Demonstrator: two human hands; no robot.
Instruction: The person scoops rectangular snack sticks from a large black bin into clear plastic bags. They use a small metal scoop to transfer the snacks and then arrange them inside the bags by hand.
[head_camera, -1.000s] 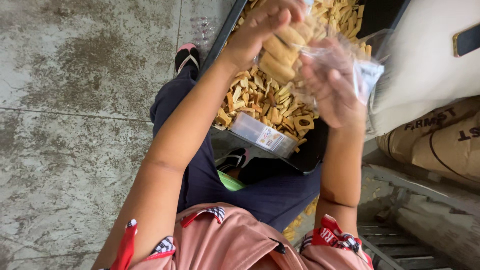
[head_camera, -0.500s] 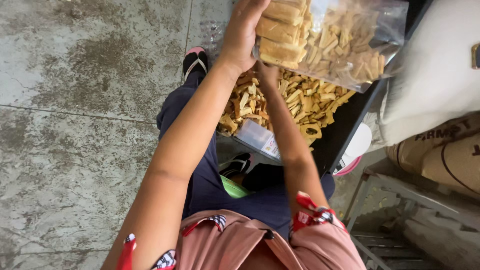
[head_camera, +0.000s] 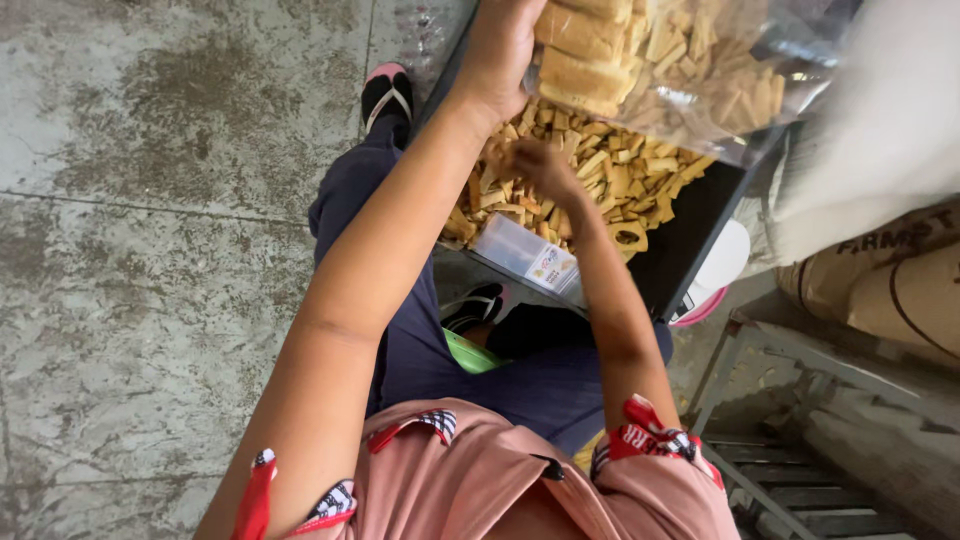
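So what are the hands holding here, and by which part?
The left hand grips a clear plastic bag of tan biscuit pieces by its left edge. The right hand reaches into the tray's biscuit pile; any hold there cannot be told.

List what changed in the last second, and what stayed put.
The right hand let go of the clear bag of biscuits and dropped to the loose pieces in the black tray. The left hand kept its grip on the bag, which moved up and right in the picture. The tray, the small clear box at its edge and the sandalled foot stayed where they were.
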